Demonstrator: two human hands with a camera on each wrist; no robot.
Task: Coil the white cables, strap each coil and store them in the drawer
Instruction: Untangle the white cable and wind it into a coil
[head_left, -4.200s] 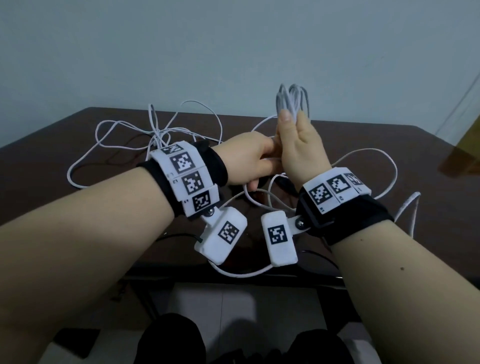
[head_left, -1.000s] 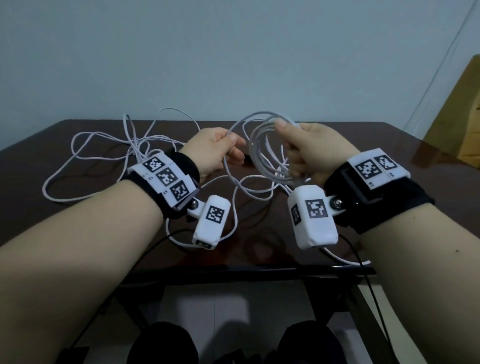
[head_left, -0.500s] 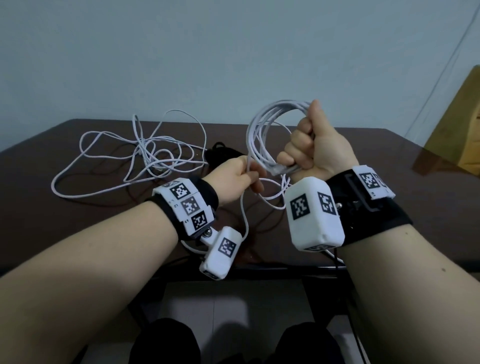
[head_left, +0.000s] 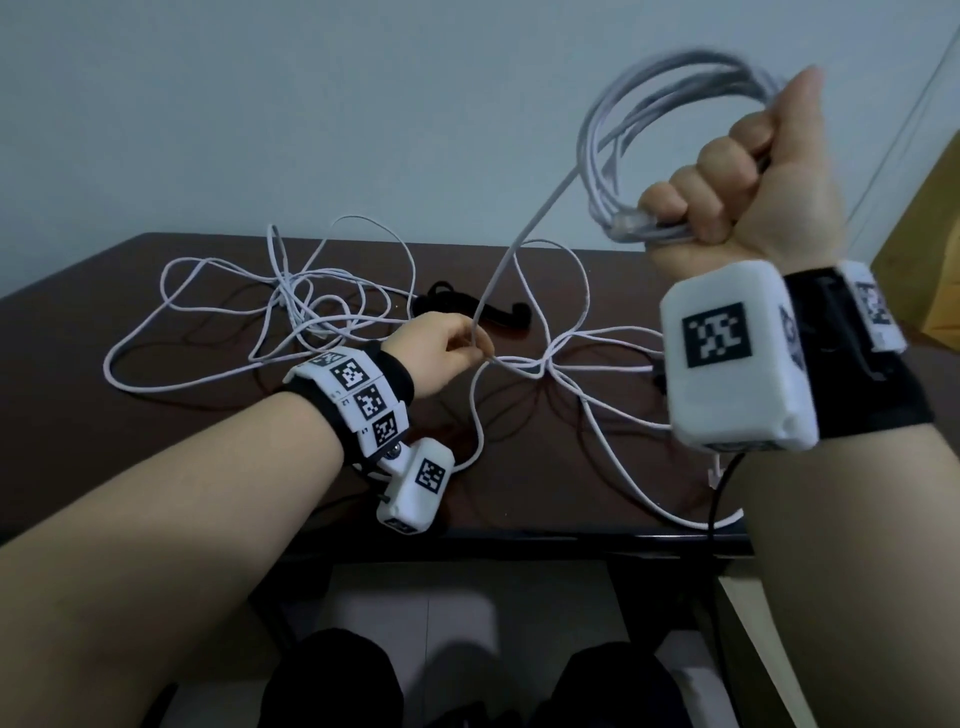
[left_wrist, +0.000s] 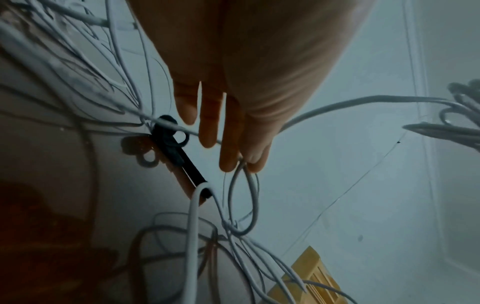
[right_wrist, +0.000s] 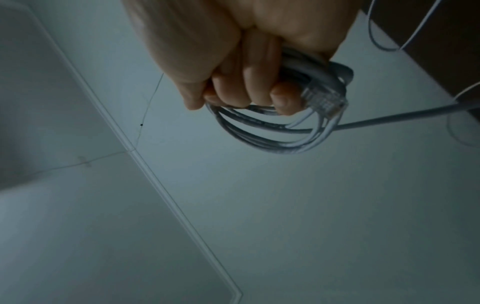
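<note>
Coil (head_left: 670, 130) now hoisted high at the right, well above the table (head_left: 78, 441), where half a second ago sat just over the tabletop near the other hand. Gripped in the right hand (head_left: 748, 182), fist closed round the bundled turns, thumb up, forearm raised steeply; clear plug (right_wrist: 324, 100) poking out beside the little finger. From the coil, one taut strand (head_left: 524, 228) running down and left to the left hand (head_left: 441, 353), which has dropped low over the table and pinches that strand between thumb and forefinger, remaining fingers extended in the left wrist view. Likely meaning: drawing out slack and straightening the free length before laying on another turn, so coiling of this first cable only partly done. Beyond the left hand, a black strap (head_left: 467, 306) lying on the table, unused. Farther left and back, a loose white cable (head_left: 260, 322) sprawled in tangled loops on the dark surface, uncoiled. More slack looping toward the near right edge. No drawer in sight; strapping and storing not yet begun.
</note>
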